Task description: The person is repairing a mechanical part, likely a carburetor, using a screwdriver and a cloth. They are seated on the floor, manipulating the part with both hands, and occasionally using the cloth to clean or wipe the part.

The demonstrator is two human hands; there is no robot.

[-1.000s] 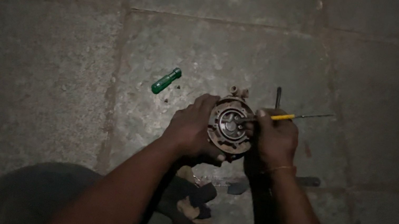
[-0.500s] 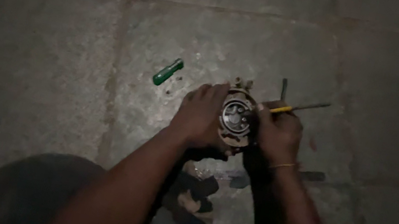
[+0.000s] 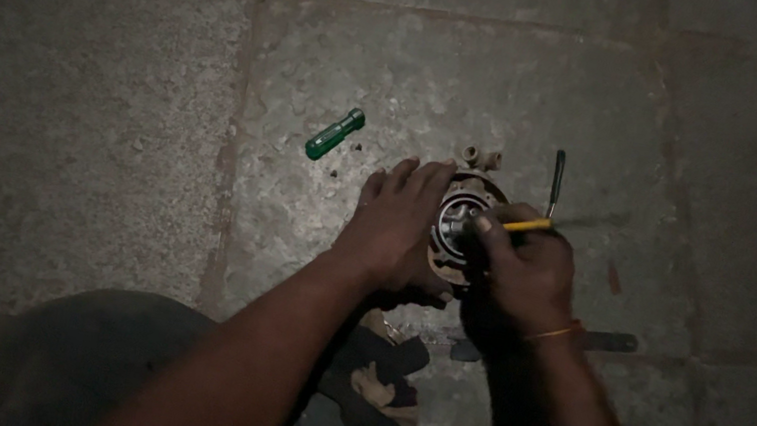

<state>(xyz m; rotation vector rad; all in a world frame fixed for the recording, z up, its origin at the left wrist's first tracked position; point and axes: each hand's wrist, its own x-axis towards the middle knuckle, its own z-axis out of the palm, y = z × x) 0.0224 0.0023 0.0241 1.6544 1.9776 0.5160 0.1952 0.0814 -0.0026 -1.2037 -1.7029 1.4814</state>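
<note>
No packages, labels, signs or screens.

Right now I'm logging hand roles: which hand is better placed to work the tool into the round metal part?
Likely the right hand: it grips the yellow-handled tool at the round metal part, which the left hand steadies.

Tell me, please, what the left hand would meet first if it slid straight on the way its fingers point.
Probably bare stone floor: the left hand points up-frame, passing left of the small fitting on the round metal part.
</note>
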